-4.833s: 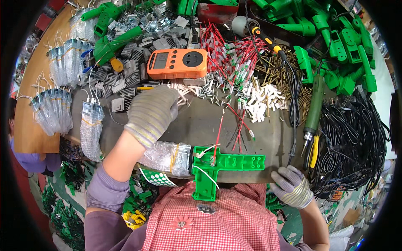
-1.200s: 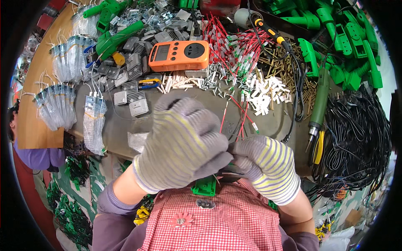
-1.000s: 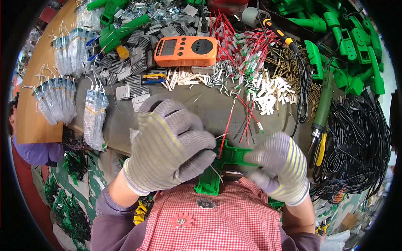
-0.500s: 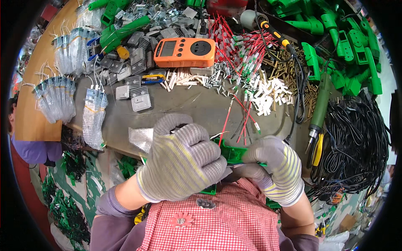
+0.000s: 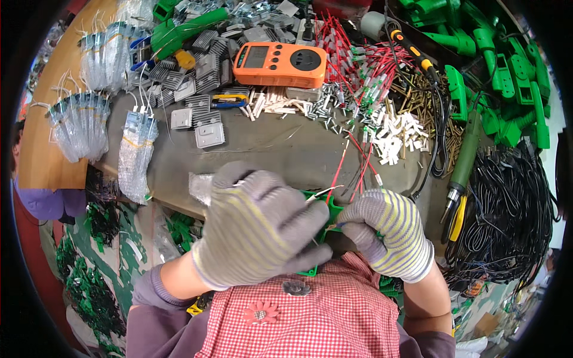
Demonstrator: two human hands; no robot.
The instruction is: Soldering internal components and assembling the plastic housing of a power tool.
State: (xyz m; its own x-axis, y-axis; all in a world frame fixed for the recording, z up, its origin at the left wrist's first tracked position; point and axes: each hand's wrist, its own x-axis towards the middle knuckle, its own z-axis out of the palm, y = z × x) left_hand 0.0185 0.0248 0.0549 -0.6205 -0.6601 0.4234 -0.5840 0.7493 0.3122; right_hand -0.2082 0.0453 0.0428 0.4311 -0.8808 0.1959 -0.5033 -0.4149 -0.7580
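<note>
My left hand, in a grey glove with yellow stripes, curls over a green plastic housing at the table's front edge. Its fingers are bent and slightly blurred; whatever they hold is hidden beneath them. White-tipped wires stick out beside its fingertips. My right hand, gloved alike, is closed with thumb and forefinger pinched at the right end of the housing. Red wires run from near the housing toward the table's middle. Much of the housing is covered by both hands.
Behind lie an orange meter, grey heat sinks, white sleeves and screws. A green-handled soldering iron and coiled black cables are at right. Wired boards in bubble wrap lie left; green shells fill the far right.
The view has shifted a little. My left hand's fingers have moved right and spread slightly over the housing. My right thumb and forefinger have drawn closer together at its right end.
</note>
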